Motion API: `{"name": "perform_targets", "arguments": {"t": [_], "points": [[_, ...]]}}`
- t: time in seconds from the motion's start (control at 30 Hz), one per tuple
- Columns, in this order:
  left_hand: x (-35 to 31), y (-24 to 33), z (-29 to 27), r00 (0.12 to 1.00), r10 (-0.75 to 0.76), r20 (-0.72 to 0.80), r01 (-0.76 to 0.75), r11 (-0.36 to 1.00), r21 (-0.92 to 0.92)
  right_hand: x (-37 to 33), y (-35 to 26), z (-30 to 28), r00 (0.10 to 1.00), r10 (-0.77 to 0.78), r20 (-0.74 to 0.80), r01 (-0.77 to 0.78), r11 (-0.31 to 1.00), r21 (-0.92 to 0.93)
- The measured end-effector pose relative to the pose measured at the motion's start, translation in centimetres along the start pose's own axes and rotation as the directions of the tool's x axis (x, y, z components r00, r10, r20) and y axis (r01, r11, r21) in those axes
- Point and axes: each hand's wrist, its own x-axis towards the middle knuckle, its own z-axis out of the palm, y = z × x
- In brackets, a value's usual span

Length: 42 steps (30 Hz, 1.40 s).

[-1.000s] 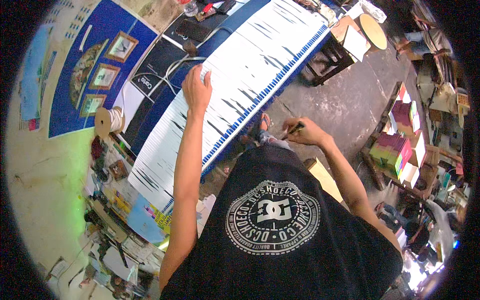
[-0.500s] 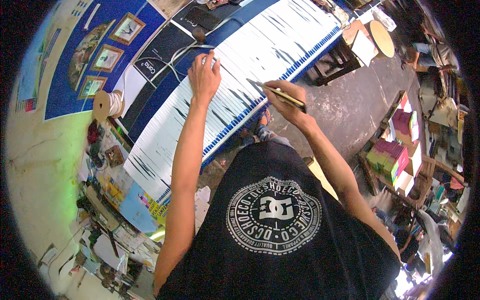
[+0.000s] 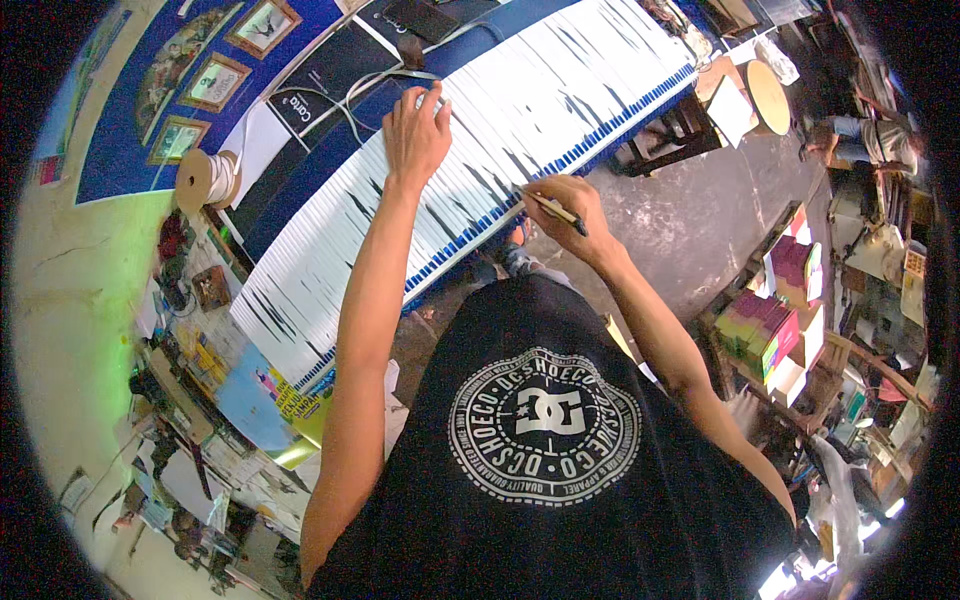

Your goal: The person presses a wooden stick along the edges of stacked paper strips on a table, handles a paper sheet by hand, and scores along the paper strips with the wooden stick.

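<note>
A long row of thin white pieces (image 3: 310, 240), set close together with dark gaps and blue ends along the near side, runs diagonally across a blue-topped table. My left hand (image 3: 417, 135) rests on the far edge of this row, its fingers stretched out and holding nothing. In my right hand (image 3: 570, 212), closed fingers grip a slim pointed tool (image 3: 560, 213) with a yellowish and black handle. Its tip points at the near edge of the white row. Whether the tip is a blade or a brush is too small to tell.
White cord (image 3: 345, 105) lies loosely behind the row, near a spool (image 3: 205, 182). Small framed pictures (image 3: 213, 82) stand at the far left. Right of the grey floor (image 3: 690, 215) are stacks of colourful booklets (image 3: 755, 335). A round wooden disc (image 3: 768, 97) and another person (image 3: 880, 140) are farther off.
My right hand has moved slightly nearer to me, bringing the tool's tip to the row's near edge. My left hand stays on the far edge, slightly farther right. The whole view has shifted slightly.
</note>
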Motion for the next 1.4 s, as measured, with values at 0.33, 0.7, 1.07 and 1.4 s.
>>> {"name": "perform_targets", "arguments": {"t": [0.33,0.7,1.07,1.4], "points": [[0.0,0.0,0.0,1.0,-0.004,0.012,0.003,1.0,0.004,-2.9,-1.5,-1.4,1.0,0.026,0.013,-0.024,0.994,-0.108],[0.2,-0.2,0.3,1.0,0.023,-0.014,-0.023,1.0,0.014,-4.2,0.4,0.4,0.993,0.101,-0.056,-0.104,0.994,-0.045],[0.1,0.1,-0.3,1.0,0.014,0.018,-0.014,1.0,0.012,-5.3,-1.0,-0.4,0.988,-0.011,-0.154,-0.003,0.996,-0.091],[0.1,0.1,0.0,0.999,0.033,-0.015,-0.033,0.999,0.019,-6.2,-0.4,-0.4,0.99,0.07,-0.124,-0.087,0.987,-0.133]]}}
